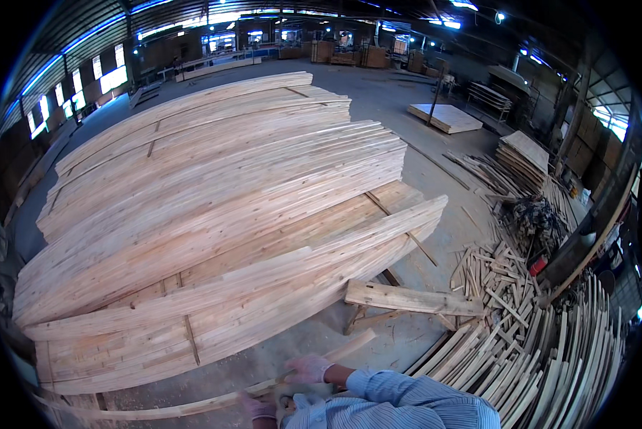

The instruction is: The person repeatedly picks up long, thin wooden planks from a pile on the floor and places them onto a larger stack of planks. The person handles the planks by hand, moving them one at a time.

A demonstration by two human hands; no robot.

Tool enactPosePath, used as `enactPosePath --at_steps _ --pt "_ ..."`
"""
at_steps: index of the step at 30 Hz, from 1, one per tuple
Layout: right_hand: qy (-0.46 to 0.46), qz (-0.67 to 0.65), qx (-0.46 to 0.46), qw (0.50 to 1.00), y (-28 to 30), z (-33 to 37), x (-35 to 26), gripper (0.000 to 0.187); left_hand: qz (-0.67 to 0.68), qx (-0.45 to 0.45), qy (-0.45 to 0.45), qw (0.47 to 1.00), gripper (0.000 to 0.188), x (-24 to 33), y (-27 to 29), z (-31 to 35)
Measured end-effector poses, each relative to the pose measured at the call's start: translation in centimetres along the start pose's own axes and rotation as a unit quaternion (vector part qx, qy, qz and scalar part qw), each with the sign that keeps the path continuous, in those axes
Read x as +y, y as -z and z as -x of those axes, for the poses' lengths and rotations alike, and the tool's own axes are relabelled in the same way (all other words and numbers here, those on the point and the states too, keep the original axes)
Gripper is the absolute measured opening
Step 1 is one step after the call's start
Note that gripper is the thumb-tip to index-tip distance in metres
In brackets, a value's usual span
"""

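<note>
Far left to centre: big stacks of long pale boards (213, 207) fill most of the floor, laid in layers w/ thin cross sticks between, long edges running near-left to far-right.

Near left, low in frame: a long thin wooden strip (192, 407) lies along the concrete floor (314, 343) just in front of the stacks. Its long axis runs from near-left up toward centre-right; the right end (356, 342) is lifted a bit and points to the short thick plank (407, 298) w/ props under it.

Left hand (258, 407), pale pink glove, sits on the strip at the bottom edge. Blurred, partly cut off, so can't tell if the fingers wrap it or just rest on it. Right hand (308, 369), same sort of glove, is on the strip a little further right; fingers look curled down over it, prob. closed round the wood, but motion blur means not certain. Blue striped sleeve (399, 397) behind it.

Judgement on handling: strip is long and slim, so it'll flex and whip. Best w/ hands set wider apart, grip firm, lift kept level, far end watched so it doesn't snag the stack edge or the plank.

Right: loose heap of offcut slats (507, 286), then rows of thin strips leaning near right (550, 365). Far right: flat panels (446, 118) on the floor and more stacked sheets (525, 154).
</note>
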State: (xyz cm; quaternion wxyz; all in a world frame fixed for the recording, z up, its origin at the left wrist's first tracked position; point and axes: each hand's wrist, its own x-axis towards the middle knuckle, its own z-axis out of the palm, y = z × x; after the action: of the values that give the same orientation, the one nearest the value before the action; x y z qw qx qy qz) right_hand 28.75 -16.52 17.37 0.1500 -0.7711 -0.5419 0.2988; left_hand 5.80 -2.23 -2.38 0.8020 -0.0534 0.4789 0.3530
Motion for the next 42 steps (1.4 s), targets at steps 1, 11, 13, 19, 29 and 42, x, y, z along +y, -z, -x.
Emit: enactPosePath --at_steps 1,11,13,19,29,42 --pt "0.001 0.009 0.002 1.0 0.8 1.2 1.6 0.059 0.009 0.009 -0.021 1.0 0.054 0.9 -0.1 -0.5" --pt "-0.363 -0.367 -0.038 0.856 -6.2 2.3 16.0 0.038 -0.023 -0.038 -0.063 0.997 0.052 14.0 3.6 -2.6" --pt "-0.079 0.028 -0.094 0.992 -7.4 1.4 14.3 0.03 -0.016 -0.079 -0.07 0.994 0.053 14.7 4.3 -2.9" --pt "-0.106 -0.119 -0.18 0.971 -12.5 -3.4 3.7 0.053 -0.046 -0.108 0.05 0.992 0.054 5.6 7.2 -2.6" --pt "0.046 -0.22 -0.161 0.961 -12.2 -8.5 -1.5 0.055 -0.079 -0.071 0.024 0.994 0.061 11.8 6.9 -3.6" --pt "-0.264 0.064 -0.185 0.944 -12.3 0.7 29.4 0.062 -0.028 0.148 -0.15 0.977 0.048 30.4 8.5 -6.1"
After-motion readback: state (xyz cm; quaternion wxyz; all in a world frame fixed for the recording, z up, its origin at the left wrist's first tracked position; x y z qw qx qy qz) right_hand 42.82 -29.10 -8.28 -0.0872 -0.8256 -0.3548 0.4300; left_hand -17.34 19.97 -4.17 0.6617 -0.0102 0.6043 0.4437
